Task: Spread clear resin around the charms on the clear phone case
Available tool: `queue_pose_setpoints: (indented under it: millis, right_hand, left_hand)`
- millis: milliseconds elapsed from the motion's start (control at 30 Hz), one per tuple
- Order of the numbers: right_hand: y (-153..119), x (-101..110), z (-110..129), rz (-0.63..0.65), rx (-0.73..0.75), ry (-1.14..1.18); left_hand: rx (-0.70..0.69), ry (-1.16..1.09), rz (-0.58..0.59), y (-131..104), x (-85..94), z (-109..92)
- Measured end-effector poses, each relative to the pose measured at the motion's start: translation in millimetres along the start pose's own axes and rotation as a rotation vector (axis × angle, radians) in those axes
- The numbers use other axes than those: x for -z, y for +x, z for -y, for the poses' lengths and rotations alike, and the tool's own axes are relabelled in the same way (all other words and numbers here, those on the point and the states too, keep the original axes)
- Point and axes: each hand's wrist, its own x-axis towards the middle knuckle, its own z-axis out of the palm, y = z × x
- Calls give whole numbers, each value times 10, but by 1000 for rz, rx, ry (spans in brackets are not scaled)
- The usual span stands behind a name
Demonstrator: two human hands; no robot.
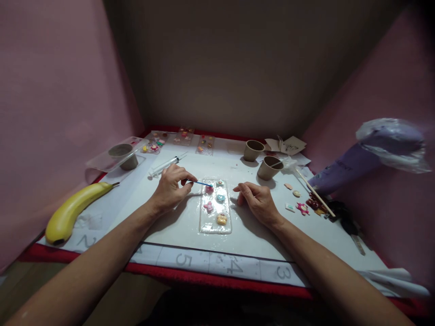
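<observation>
My left hand (175, 185) pinches a thin blue stick (200, 183). Its tip reaches over a glossy clear rectangular panel (215, 227), at or just above a dark pink charm (209, 189). Set in the panel are several more small charms, among them a teal round one (220, 198), a pink one (208, 206) and a yellow-orange one (222, 219). To the right of the panel, my right hand (254, 199) hovers or rests with fingers loosely curled together. Nothing shows in it, though its palm side is hidden.
A yellow banana (73, 210) and a syringe (165, 166) lie to the left. Brown cups (254, 151) stand at the back right, one holding a stick. Loose charms (302, 208) and a purple plastic-wrapped roll (350, 163) are at right. Decorated panels (205, 145) line the back.
</observation>
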Motion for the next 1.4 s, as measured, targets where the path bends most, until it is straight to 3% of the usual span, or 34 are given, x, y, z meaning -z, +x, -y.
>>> queue_pose_setpoints:
  millis: [700, 1400]
  right_hand:
    - [-6, 8, 6, -1, -4, -17]
    - [1, 5, 14, 2, 7, -37]
  left_hand:
    - [-13, 19, -90, -2, 24, 3]
    - [-25, 65, -85, -6, 19, 12]
